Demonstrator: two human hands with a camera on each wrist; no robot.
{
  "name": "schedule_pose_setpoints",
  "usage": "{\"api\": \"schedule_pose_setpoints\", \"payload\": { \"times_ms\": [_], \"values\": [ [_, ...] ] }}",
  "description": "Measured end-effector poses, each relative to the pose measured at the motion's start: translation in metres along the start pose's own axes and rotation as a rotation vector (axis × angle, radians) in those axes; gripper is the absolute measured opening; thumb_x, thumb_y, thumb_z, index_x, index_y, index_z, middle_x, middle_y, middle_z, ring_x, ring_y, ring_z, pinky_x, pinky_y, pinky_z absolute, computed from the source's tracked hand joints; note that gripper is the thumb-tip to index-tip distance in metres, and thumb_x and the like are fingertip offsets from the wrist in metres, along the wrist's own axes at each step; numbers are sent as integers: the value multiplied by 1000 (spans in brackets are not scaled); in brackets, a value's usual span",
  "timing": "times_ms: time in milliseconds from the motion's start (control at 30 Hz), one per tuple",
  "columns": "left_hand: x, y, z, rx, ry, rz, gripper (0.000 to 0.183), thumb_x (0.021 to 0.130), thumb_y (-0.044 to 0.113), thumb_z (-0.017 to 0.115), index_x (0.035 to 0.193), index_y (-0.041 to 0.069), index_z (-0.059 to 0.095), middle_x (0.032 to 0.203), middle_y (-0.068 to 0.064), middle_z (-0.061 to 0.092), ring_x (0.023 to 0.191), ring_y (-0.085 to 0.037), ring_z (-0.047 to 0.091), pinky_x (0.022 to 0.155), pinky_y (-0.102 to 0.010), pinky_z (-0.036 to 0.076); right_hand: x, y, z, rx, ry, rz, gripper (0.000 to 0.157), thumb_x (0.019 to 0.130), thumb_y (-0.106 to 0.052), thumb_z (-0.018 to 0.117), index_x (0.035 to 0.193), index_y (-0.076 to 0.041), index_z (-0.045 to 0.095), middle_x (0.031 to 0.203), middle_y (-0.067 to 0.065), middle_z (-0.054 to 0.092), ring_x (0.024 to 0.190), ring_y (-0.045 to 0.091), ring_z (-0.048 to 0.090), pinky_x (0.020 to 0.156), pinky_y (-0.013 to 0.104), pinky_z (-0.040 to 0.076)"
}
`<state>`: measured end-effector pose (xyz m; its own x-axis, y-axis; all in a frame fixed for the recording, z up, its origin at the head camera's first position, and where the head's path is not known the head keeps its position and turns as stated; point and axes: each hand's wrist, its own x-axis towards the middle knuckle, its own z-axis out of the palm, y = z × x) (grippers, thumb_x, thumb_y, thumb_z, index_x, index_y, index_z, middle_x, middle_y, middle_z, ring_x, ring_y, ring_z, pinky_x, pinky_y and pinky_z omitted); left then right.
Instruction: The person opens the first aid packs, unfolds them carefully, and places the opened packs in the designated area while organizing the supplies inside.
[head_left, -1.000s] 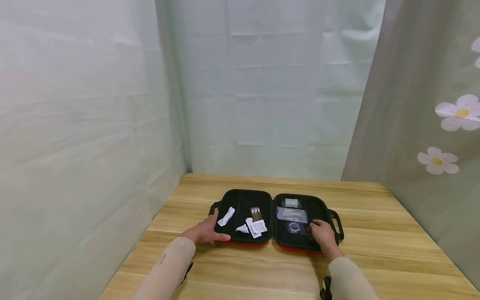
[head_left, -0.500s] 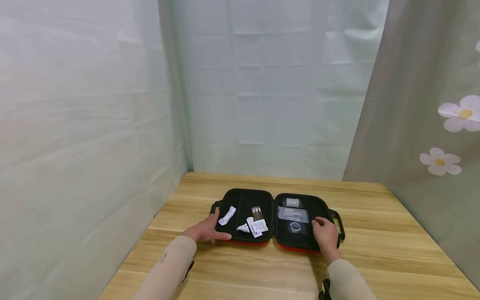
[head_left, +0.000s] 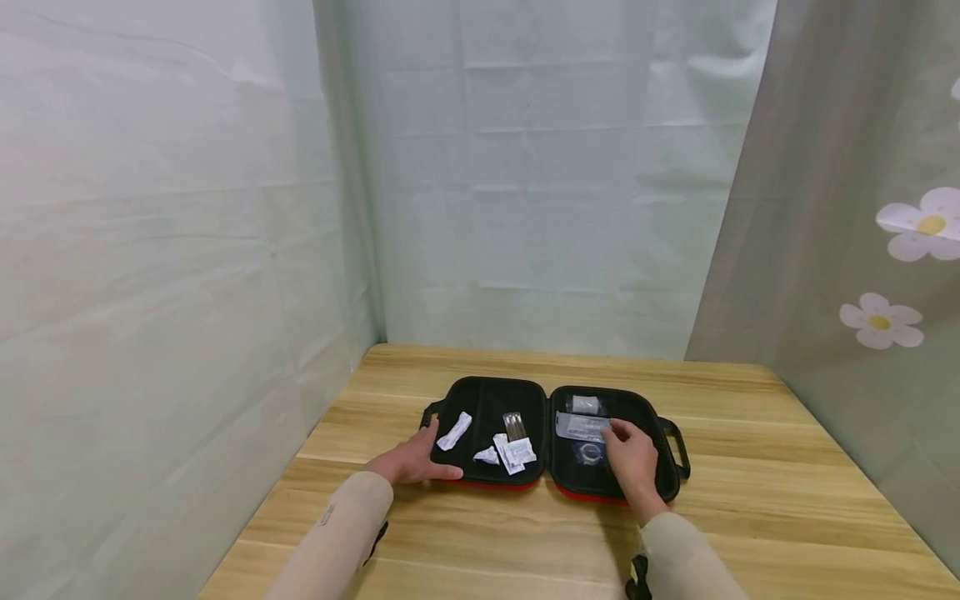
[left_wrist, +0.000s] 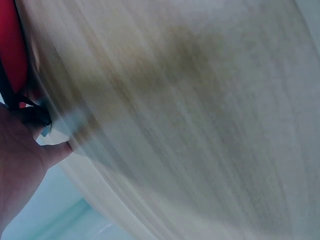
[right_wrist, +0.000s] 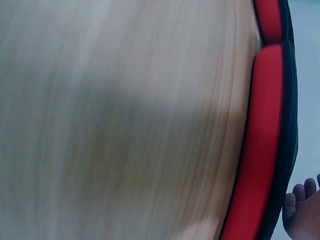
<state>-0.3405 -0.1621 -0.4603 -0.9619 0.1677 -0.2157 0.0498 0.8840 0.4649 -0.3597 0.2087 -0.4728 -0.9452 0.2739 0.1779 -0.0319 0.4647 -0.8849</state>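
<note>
A black zip case with a red outside point(head_left: 491, 400) lies unfolded on the wooden table, both halves facing up. My left hand point(head_left: 411, 458) rests on the near left corner of its left half, thumb stretched along the front edge. Over the right half, my right hand point(head_left: 632, 457) bends down with its fingertips at the right end of a flat clear packet point(head_left: 577, 427). Below that packet lies a clear bag with a pale ring-shaped thing point(head_left: 589, 453); above it is a small wrapped white roll point(head_left: 585, 405). In the right wrist view, the right fingers point(right_wrist: 310, 187) show beyond the case's red side.
The left half holds a long white wrapped piece point(head_left: 454, 431), a slim pack of brown sticks point(head_left: 514, 426), white paper sachets point(head_left: 519, 451) and a small white piece point(head_left: 487, 456). A black handle point(head_left: 675, 446) sticks out at the right. Pale curtains point(head_left: 555, 208) surround the wooden table point(head_left: 480, 550).
My right hand has lifted away from the right part of the case and moved left to the flat clear packet. The left hand stays at its corner.
</note>
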Motion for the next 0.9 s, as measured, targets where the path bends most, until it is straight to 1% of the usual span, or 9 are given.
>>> {"api": "schedule_pose_setpoints", "payload": {
  "times_ms": [233,367,467,533,667,800,900],
  "values": [
    [1,0,0,-14,-1,-6,125,76,66,74,158,-1,7,159,-29,17,146,-44,17,116,-57,20,-7,-14,25,11,-38,-98,28,93,-15,67,114,3,71,105,18,71,95,31,63,88,48,50],
    [1,0,-1,-9,0,-7,125,76,66,74,158,-1,7,159,-29,17,146,-43,18,115,-56,20,-13,-24,43,52,-81,-155,24,91,-10,69,110,3,73,102,16,73,93,30,66,87,46,52],
    [1,0,-1,-14,0,-5,125,76,66,74,157,-2,8,159,-29,17,147,-44,17,115,-57,20,-19,-31,56,110,-133,-179,24,90,-7,71,109,6,72,103,18,72,93,30,67,86,46,53],
    [0,0,-1,-16,-1,-6,125,76,66,74,157,-1,8,160,-28,17,147,-43,17,116,-56,19,-23,-34,64,144,-172,-181,25,90,-7,71,111,7,71,105,18,72,94,30,68,87,44,54],
    [0,-1,0,-17,0,-4,125,76,66,74,158,-1,7,160,-27,16,147,-42,16,116,-55,20,-29,-38,80,212,-258,-205,28,88,-4,73,112,9,69,104,19,72,93,28,68,84,41,55],
    [1,-3,1,-11,1,-5,124,77,66,74,158,-1,7,160,-27,17,147,-41,17,116,-55,20,-33,-40,95,234,-323,-228,28,86,-5,75,111,8,70,99,17,72,90,24,67,78,33,55],
    [1,-3,1,-1,3,-8,123,77,66,73,157,-2,9,159,-28,17,147,-43,18,115,-57,20,-37,-42,103,221,-367,-250,29,86,-7,75,111,6,71,100,16,72,90,24,68,77,32,55]
  ]
}}
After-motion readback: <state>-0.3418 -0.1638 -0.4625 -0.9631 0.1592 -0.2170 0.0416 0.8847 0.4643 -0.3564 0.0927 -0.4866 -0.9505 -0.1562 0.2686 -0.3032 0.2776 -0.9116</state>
